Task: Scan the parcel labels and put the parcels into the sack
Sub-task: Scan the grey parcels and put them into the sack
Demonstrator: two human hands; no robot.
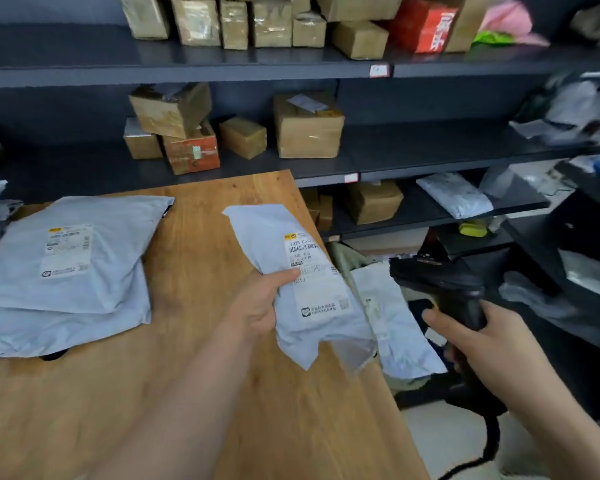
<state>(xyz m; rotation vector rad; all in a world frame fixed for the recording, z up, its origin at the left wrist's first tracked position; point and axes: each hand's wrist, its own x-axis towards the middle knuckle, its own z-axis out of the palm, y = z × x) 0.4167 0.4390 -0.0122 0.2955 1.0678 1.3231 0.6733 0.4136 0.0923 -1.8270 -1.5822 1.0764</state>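
Observation:
My left hand [260, 303] grips a grey plastic mailer parcel [257, 233] above the right edge of the wooden table [201, 393], its white label facing up, thumb on the label. My right hand [482, 344] holds a black barcode scanner [440, 282] to the right of that parcel, its head turned towards the label. Two more grey parcels [70, 265] lie stacked on the table's left side, the top one label up. Beside the table, low on the right, another grey parcel [395, 320] lies in what looks like an olive sack [340, 254].
Dark shelves [395, 157] behind the table carry several taped cardboard boxes [307, 128] and a red box [420, 24]. More grey mailers [454, 199] lie on lower shelves and on a dark rack at the far right. The scanner's coiled cable [492, 441] hangs down near the floor.

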